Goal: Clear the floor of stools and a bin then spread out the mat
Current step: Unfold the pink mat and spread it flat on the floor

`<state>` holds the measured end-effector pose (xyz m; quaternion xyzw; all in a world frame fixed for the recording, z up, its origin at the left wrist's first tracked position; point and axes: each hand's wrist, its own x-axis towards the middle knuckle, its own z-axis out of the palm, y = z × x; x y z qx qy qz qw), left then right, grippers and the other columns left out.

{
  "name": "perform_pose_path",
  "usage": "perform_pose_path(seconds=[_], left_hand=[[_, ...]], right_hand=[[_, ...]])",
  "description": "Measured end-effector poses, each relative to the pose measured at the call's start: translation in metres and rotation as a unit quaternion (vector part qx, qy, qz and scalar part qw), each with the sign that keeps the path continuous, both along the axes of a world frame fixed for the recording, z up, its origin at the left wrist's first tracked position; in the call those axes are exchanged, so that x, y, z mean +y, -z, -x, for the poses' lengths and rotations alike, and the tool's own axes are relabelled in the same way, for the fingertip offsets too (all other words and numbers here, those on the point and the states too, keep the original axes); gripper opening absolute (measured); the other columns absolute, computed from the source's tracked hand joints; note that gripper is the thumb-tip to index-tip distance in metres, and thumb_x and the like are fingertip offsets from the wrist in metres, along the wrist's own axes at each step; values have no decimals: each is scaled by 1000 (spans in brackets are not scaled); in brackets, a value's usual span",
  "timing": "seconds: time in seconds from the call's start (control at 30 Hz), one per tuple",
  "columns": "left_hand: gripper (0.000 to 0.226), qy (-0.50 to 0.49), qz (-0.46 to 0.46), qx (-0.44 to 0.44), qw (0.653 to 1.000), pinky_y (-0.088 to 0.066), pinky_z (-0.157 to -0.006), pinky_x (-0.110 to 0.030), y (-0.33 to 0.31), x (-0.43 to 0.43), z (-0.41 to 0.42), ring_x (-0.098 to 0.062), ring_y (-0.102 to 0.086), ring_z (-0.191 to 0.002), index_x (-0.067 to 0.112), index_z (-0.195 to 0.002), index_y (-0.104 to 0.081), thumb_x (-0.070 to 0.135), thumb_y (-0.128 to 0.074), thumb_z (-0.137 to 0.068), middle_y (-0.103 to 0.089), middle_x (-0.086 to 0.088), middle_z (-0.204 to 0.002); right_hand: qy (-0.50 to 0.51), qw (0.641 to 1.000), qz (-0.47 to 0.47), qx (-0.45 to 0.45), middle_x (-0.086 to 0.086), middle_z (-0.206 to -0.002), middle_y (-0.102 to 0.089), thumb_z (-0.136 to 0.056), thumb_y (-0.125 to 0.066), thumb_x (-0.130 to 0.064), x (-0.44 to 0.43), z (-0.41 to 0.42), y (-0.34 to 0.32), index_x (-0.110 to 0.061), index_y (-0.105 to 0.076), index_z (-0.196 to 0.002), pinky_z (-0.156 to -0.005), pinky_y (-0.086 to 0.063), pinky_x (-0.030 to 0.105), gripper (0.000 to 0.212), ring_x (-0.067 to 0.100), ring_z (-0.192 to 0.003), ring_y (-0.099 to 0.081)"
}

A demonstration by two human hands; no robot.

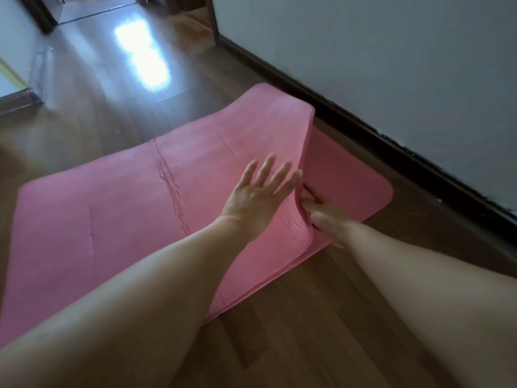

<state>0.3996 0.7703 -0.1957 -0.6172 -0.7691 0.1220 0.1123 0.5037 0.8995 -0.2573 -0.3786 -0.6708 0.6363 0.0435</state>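
the wooden floor (92,107) on the left shows no stools and no bin in view, so the clearing part looks done as far as this view reaches; a patch of glare lies further off near a doorway (92,7); the pink mat (98,219) lies across the floor, flat over its left and middle stretch, marked with a long crease (170,186) running across it; toward the right a fold of the mat (268,121) stands raised and bent over, with the lower layer (347,175) lying flat beneath it near the dark skirting board (363,116) of the wall (391,51);

the left hand (260,191) rests on top of the raised fold, fingers spread and straight, gripping nothing, only pressing; just right of it the right hand (321,211) is tucked under the fold's edge, fingers curled in against the mat's edge, apparently pinching it, though the thumb side is hidden and the closure is not fully clear;

the step in hand looks like opening out this last fold; done well, the right hand would carry the edge up and over toward the wall side while the left keeps the flat part pinned so the whole mat does not slide; the foam looks soft and springy, so it may curl back; smoothing from the crease outward should settle it; watch that the far corner does not ride up the skirting board.
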Motion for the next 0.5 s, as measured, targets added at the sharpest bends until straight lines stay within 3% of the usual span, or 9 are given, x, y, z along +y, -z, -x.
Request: perform_pose_path(seconds=[0.13,0.27,0.3,0.37,0.43,0.5], left_hand=[[77,64,26,183,981,19,-108,-49,-16,19,10,-29,21,-142,24,-146,16,25,-41,-95,29,2,-153],[55,64,74,260,961,13,-112,-48,-33,35,8,-30,9,-145,14,-146,-21,25,-35,-94,-4,-6,-159],[53,55,85,259,961,12,-112,-48,-34,36,6,-31,4,-145,11,-144,-26,26,-35,-94,-15,-9,-157],[53,34,99,239,965,10,-113,-50,-33,36,2,-35,-11,-144,8,-142,-28,27,-36,-94,-30,-12,-151],[55,18,98,219,971,7,-114,-50,-29,33,2,-35,-27,-138,7,-144,-23,26,-36,-94,-38,-11,-144],[59,7,99,207,973,6,-115,-49,-24,31,3,-31,-33,-132,7,-146,-16,27,-36,-94,-38,-7,-141]], right_hand=[[-22,999,-31,23,1,-142,-47,-97,-40,-41,-2,4,-1,-35,-36,-141,-111,-31,39,45,24,-128,-46],[-35,993,-112,1,-3,-141,-48,-98,-39,-39,0,4,-1,-35,-39,-140,-88,-32,15,43,9,-109,-48],[-35,991,-133,0,-3,-142,-47,-99,-38,-37,0,4,0,-32,-39,-141,-90,-33,17,43,9,-113,-48],[-72,984,-162,0,0,-148,-40,-100,-33,-32,-4,7,1,-25,-33,-145,-108,-32,31,46,17,-131,-40],[-110,977,-183,4,3,-151,-34,-100,-32,-29,-10,11,3,-19,-27,-147,-115,-26,44,49,22,-140,-29],[-130,967,-219,-11,5,-155,-23,-99,-33,-34,-14,14,5,-16,-17,-150,-116,-20,48,56,25,-144,-16]])
